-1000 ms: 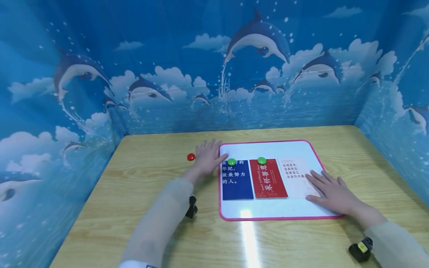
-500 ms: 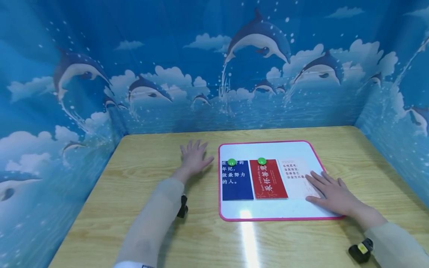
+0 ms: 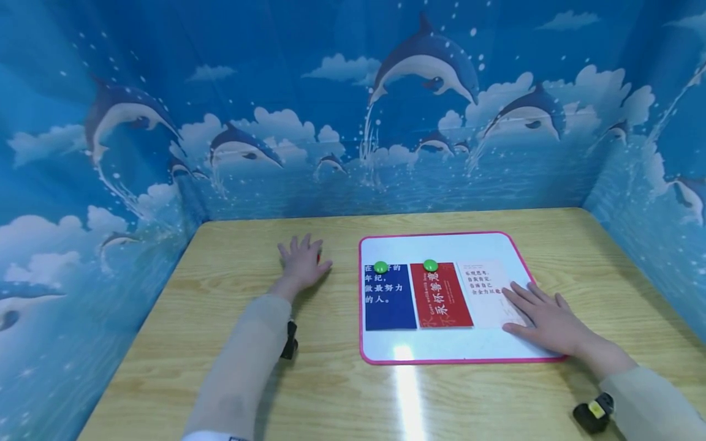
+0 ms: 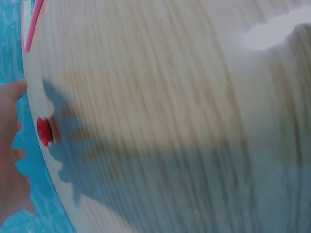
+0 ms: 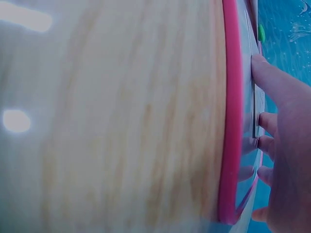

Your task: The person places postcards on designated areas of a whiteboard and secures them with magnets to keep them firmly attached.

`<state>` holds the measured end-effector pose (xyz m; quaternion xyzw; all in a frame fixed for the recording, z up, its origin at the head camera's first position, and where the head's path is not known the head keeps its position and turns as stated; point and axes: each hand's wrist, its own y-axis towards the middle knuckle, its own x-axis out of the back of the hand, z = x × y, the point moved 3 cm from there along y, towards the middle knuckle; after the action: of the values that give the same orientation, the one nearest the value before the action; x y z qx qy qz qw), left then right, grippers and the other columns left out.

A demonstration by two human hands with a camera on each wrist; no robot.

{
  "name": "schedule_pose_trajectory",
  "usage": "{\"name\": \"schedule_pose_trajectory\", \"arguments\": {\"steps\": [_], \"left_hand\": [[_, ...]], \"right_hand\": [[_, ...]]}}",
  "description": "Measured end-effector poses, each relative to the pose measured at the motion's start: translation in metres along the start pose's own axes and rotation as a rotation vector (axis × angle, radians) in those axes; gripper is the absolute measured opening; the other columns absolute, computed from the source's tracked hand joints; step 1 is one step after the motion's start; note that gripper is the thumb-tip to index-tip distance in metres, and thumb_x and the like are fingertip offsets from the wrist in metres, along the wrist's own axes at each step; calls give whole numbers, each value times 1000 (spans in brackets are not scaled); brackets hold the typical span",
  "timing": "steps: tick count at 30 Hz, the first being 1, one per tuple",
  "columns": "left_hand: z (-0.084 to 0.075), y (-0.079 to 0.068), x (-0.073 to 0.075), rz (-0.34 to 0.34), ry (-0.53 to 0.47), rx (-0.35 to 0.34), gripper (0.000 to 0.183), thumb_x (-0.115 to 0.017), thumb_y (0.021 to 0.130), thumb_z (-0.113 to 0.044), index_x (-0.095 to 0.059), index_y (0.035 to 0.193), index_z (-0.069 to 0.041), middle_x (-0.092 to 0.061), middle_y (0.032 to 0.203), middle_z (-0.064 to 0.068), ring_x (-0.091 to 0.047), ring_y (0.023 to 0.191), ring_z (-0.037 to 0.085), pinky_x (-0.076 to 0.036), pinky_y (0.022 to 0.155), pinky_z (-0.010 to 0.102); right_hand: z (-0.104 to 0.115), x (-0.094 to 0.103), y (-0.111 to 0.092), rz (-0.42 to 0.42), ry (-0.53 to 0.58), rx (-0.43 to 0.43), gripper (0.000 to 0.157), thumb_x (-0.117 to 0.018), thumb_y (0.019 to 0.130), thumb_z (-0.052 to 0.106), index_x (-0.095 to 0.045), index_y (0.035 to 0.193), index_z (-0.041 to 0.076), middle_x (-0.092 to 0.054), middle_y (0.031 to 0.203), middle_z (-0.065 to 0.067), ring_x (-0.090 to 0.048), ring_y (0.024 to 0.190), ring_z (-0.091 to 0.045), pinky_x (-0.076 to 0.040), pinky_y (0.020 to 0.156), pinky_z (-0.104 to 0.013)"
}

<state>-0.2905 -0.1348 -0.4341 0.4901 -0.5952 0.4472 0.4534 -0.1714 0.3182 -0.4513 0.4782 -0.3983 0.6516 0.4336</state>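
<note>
My left hand (image 3: 300, 266) is spread over the table left of the whiteboard, holding nothing. A round red magnet (image 4: 44, 131) stands on the wood below its fingers in the left wrist view; in the head view the fingers mostly cover it. My right hand (image 3: 551, 321) rests with fingers spread on the lower right of a white card (image 3: 485, 309) on the pink-edged whiteboard (image 3: 419, 349). To that card's left lie a red card (image 3: 455, 306) and a blue card (image 3: 391, 315). Green magnets sit at their tops, one on the blue card (image 3: 380, 267) and one on the red card (image 3: 431, 265).
The light wooden table (image 3: 220, 269) carries a bright glare streak in front of the board. Blue dolphin-print curtain (image 3: 309, 110) rises behind the table and at both sides. A black strap device (image 3: 592, 413) is on the right wrist.
My left hand has moved left, from the whiteboard's upper left edge to over the red magnet, which was in plain sight a second ago. The right hand has stayed in place.
</note>
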Motion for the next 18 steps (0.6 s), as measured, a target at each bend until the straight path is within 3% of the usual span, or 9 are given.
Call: {"name": "schedule_pose_trajectory", "arguments": {"steps": [8,13,18], "left_hand": [[14,0,-1,27,44,64,63,-53,91,-46,-39,141,-11,-25,152,21,-14,139,49,-4,107,72],[17,-1,-1,53,18,126,61,-53,92,-40,-39,140,-7,-23,152,22,-12,139,50,0,107,72],[17,-2,-1,35,1,138,55,-53,93,-36,-44,136,-4,-24,150,24,-13,138,51,-1,107,72]], "right_hand": [[0,0,0,-1,-4,-1,77,-54,86,56,-33,145,11,-31,148,-22,-21,134,-51,-14,97,-76],[0,0,0,2,3,-1,77,-54,86,56,-33,145,12,-31,149,-21,-21,134,-51,-13,98,-76],[0,0,0,9,13,-5,78,-55,86,56,-32,146,11,-30,149,-21,-20,134,-52,-13,98,-76]]}}
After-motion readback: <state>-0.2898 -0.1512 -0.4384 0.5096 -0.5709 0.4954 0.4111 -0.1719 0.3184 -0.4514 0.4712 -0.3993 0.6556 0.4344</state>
